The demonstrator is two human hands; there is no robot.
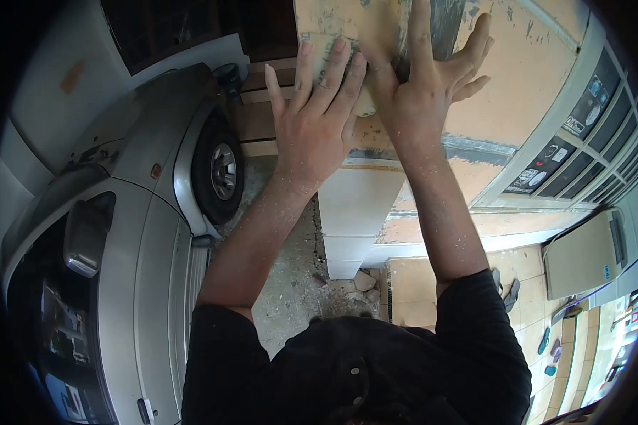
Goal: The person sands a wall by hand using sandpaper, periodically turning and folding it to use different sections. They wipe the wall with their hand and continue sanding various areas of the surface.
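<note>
head view: your left hand lay flat, fingers spread, pressing the sanding pad against the orange wall; your right hand lay flat beside it. unclasped, the pad could slip and drop toward the car.

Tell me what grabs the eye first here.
Two dust-speckled hands press flat on a patchy orange wall at top centre. The left hand covers a pale sanding block, and the right hand spreads its fingers beside it. A silver car fills the left side, its wheel near the wall's base.
</note>
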